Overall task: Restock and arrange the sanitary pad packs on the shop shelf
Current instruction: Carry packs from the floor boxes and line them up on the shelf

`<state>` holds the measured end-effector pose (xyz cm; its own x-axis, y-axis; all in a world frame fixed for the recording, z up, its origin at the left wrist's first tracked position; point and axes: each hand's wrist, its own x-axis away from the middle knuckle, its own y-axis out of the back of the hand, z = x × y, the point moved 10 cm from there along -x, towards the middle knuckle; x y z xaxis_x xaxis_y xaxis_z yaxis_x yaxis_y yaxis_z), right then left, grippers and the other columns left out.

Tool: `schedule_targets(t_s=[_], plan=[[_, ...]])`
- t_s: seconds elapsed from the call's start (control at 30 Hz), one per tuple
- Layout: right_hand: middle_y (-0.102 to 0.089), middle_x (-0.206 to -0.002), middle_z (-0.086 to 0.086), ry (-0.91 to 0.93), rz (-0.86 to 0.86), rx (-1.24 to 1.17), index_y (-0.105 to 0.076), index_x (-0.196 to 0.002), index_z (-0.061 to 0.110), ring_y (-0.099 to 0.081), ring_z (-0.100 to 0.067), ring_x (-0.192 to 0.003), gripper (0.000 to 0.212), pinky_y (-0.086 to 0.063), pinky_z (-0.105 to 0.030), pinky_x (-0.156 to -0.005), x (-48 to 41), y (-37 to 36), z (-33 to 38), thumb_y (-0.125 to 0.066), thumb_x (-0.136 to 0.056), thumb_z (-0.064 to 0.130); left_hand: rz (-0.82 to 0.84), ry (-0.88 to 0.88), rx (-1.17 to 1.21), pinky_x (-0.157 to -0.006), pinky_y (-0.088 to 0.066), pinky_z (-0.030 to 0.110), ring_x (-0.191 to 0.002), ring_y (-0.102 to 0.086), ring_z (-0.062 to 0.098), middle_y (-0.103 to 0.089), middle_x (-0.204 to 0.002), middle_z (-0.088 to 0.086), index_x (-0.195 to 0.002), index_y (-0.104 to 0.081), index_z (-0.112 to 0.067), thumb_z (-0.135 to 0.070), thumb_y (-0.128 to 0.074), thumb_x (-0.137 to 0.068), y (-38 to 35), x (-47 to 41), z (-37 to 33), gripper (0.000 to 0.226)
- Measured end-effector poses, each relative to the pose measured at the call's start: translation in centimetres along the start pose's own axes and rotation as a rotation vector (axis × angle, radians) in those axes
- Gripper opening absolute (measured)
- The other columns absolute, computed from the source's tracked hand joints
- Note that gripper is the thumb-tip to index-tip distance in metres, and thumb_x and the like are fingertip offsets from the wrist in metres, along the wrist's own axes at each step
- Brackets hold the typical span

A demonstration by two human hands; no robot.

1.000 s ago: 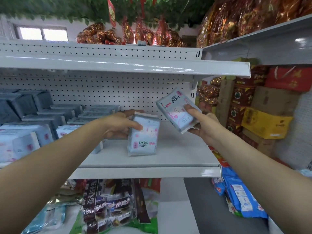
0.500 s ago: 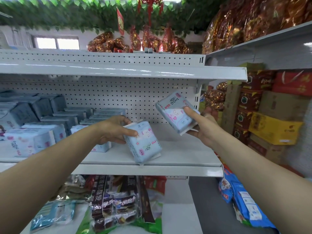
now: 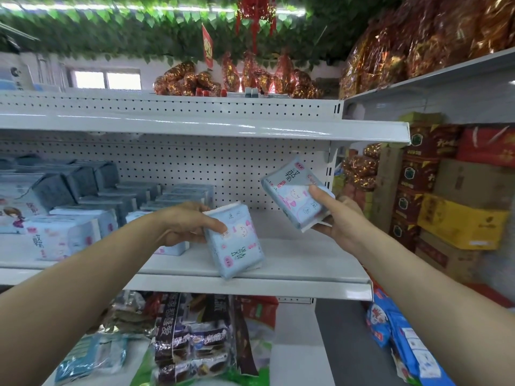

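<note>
At the shelf's front edge the left hand grips a tilted pad pack, the right hand a second pack; straighten the first.

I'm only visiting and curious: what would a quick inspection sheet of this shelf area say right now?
Surface: white shelf, right part bare, perforated back panel behind.
Job's things: tilted pack at the shelf's front edge, contact with the shelf unclear; raised pack held above the shelf; stacked packs on the left part.
Clutter: snack bags on the level below.
Grippers: left hand grips the tilted pack's side; right hand holds the raised pack, thumb on its front.
Cables: nothing seen.
Surroundings: cartons stacked at right; foil-wrapped goods on top; leaf garland overhead.
</note>
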<state>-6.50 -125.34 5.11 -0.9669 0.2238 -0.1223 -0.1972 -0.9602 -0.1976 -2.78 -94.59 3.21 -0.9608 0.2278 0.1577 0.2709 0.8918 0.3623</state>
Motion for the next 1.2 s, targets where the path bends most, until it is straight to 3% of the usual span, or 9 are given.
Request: schedule_targets(t_s=[0.13, 0.2, 0.3, 0.5, 0.6, 0.7, 0.87, 1.07, 1.2], plan=[[-0.073, -0.117, -0.011, 0.003, -0.002, 0.01, -0.054, -0.124, 0.008, -0.07, -0.028, -0.109, 0.053, -0.06, -0.046, -0.087, 0.1, -0.1, 0.2, -0.079, -0.085, 0.034, -0.047, -0.062, -0.052, -0.101, -0.052, 0.049, -0.108, -0.068, 0.029, -0.076, -0.107, 0.008, -0.129, -0.056, -0.008, -0.023, -0.091, -0.064, 0.9, -0.4, -1.5, 0.075], [-0.073, -0.116, -0.011, 0.003, -0.005, 0.017, -0.055, -0.116, 0.01, -0.069, -0.028, -0.109, 0.046, -0.06, -0.046, -0.088, 0.0, -0.1, 0.1, -0.079, -0.085, 0.034, -0.059, -0.11, -0.15, -0.096, -0.053, 0.045, -0.111, -0.066, 0.026, -0.072, -0.117, 0.003, -0.134, -0.054, -0.013, -0.034, -0.09, -0.064, 0.6, -0.6, -2.5, 0.081], [-0.073, -0.114, -0.011, 0.0, -0.004, 0.033, -0.056, -0.116, 0.011, -0.07, -0.028, -0.107, 0.045, -0.06, -0.044, -0.086, 0.0, -0.1, -0.2, -0.079, -0.085, 0.035, -0.079, -0.217, -0.267, -0.083, -0.05, 0.029, -0.103, -0.064, 0.016, -0.065, -0.12, -0.002, -0.128, -0.055, -0.019, -0.033, -0.082, -0.08, -0.9, -1.0, -4.2, 0.057], [-0.076, -0.106, -0.009, 0.0, 0.007, 0.063, -0.064, -0.102, 0.016, -0.071, -0.026, -0.103, 0.025, -0.059, -0.044, -0.087, -0.4, 0.3, -0.4, -0.077, -0.087, 0.032, -0.025, -0.243, -0.472, -0.071, -0.058, 0.029, -0.087, -0.069, 0.012, -0.066, -0.104, -0.005, -0.123, -0.051, -0.028, -0.043, -0.083, -0.077, -4.4, -2.6, -5.1, 0.058], [-0.077, -0.106, -0.008, 0.004, 0.017, 0.101, -0.065, -0.113, 0.013, -0.072, -0.025, -0.103, 0.042, -0.06, -0.038, -0.077, -1.1, 0.8, -0.2, -0.08, -0.083, 0.037, 0.189, -0.159, -0.766, -0.09, -0.054, 0.029, -0.101, -0.064, 0.011, -0.063, -0.112, -0.014, -0.143, -0.042, -0.035, -0.035, -0.079, -0.083, -6.4, -2.8, -4.2, 0.071], [-0.077, -0.104, -0.009, 0.012, 0.011, 0.125, -0.065, -0.115, 0.007, -0.073, -0.026, -0.1, 0.049, -0.061, -0.036, -0.074, -2.0, 1.2, 0.3, -0.082, -0.08, 0.037, 0.321, -0.068, -0.838, -0.105, -0.049, 0.041, -0.117, -0.062, 0.017, -0.064, -0.127, -0.009, -0.144, -0.042, -0.037, -0.023, -0.081, -0.082, -6.4, -3.9, -3.2, 0.074], [-0.077, -0.104, -0.009, 0.032, -0.023, 0.148, -0.058, -0.123, 0.01, -0.076, -0.024, -0.091, 0.072, -0.062, -0.039, -0.072, -4.6, 1.5, 0.4, -0.092, -0.066, 0.039, 0.21, -0.087, -1.121, -0.099, -0.052, 0.042, -0.113, -0.059, 0.022, -0.06, -0.124, -0.002, -0.127, -0.048, -0.023, -0.032, -0.09, -0.07, -4.8, -7.4, -3.9, 0.072], [-0.076, -0.109, -0.009, 0.062, 0.033, 0.241, -0.058, -0.123, 0.013, -0.075, -0.024, -0.095, 0.081, -0.063, -0.041, -0.077, -8.1, 0.4, 0.9, -0.093, -0.054, 0.038, 0.242, -0.165, -1.182, -0.103, -0.045, 0.034, -0.12, -0.052, 0.019, -0.053, -0.134, -0.005, -0.138, -0.042, -0.027, -0.044, -0.087, -0.072, -5.2, -10.8, -5.0, 0.081], [-0.078, -0.105, -0.003, 0.047, 0.163, 0.356, -0.063, -0.12, 0.018, -0.074, -0.02, -0.098, 0.062, -0.061, -0.03, -0.072, -9.7, -1.0, 1.1, -0.087, -0.066, 0.036, 0.324, -0.185, -1.19, -0.099, -0.049, 0.034, -0.11, -0.059, 0.012, -0.063, -0.122, -0.01, -0.117, -0.055, -0.035, -0.06, -0.084, -0.065, -4.9, -12.7, -5.1, 0.065]])
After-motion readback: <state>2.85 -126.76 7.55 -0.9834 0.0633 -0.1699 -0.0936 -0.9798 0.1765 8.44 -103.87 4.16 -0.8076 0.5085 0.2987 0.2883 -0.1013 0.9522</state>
